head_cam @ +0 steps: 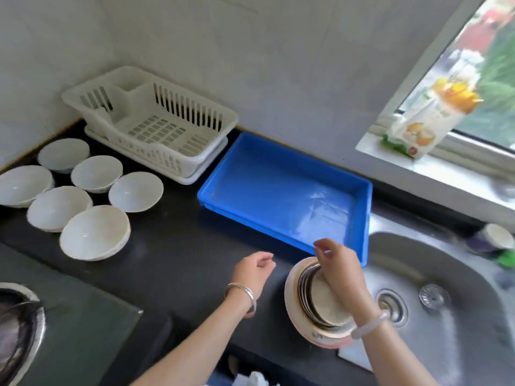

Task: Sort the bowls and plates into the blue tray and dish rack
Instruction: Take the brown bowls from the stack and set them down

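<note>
Kitchen corner, white tiled wall, window at 2 o'clock, dark bench across the middle, steel sink at 4 o'clock. White dish rack sits at 10 o'clock against the wall, nothing in it. Blue tray is at centre, just beside the rack and also holding nothing. Its long axis runs 10 to 4 o'clock, and the rack's runs roughly the same way. Six white bowls stand mouth-up in a cluster at 9 o'clock, well apart from the hands. Stack of plates lies flat, faces up, at 5 o'clock, between the tray's near corner and the sink. Plates are round, so there is no real long axis, with smaller ones nested on a wider pink-rimmed one. Right hand lies over the stack's far side with fingers curled near the top rim. Blur means I cannot tell whether it grips a plate. Left hand hovers at 11 o'clock of the stack, fingers loosely curled, holding nothing. Sorting looks unstarted. Risks: the stack sits close to the sink edge, so lifting one plate single-handed could drag those beneath and tip them into the sink. Plates dropped flat in the rack instead of stood on edge would waste the slots. A weak pinch on the rim could let a plate slip.
</note>
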Demonstrator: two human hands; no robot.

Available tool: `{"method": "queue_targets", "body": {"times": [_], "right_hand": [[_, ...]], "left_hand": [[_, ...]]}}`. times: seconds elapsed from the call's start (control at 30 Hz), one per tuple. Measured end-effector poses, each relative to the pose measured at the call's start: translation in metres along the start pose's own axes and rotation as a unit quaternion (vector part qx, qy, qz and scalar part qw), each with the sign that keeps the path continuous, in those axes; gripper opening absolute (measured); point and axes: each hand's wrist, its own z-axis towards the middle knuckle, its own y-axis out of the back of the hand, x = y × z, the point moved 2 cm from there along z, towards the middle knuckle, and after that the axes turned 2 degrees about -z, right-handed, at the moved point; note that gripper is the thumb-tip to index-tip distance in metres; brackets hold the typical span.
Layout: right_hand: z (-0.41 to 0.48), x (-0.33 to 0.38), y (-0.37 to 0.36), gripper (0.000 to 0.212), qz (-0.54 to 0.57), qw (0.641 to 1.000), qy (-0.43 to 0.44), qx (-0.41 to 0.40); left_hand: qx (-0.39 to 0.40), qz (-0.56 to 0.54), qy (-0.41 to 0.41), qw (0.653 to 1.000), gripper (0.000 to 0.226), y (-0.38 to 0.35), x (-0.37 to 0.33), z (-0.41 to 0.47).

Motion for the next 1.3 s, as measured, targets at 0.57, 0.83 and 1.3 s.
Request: {"method": "queue_targets", "body": {"times": [0.57,0.83,1.3], "right_hand": [[-0.042,-0.081,0.007,0.011,-0.055,0.992,-0.058,-0.096],[-0.031,-0.068,0.016,0.009,-0.049,0.996,-0.056,-0.050],[-0.053,-0.111,0.045,0.021,0.185,0.970,-0.136,-0.075]], "left_hand": [[0.024,0.179,-0.108,0.978,0.034,-0.075,-0.018,-0.010],[0.010,0.142,-0.112,0.983,0.026,-0.065,-0.011,-0.008],[-0.026,0.207,-0.094,0.974,0.005,-0.089,-0.021,-0.012]]}}
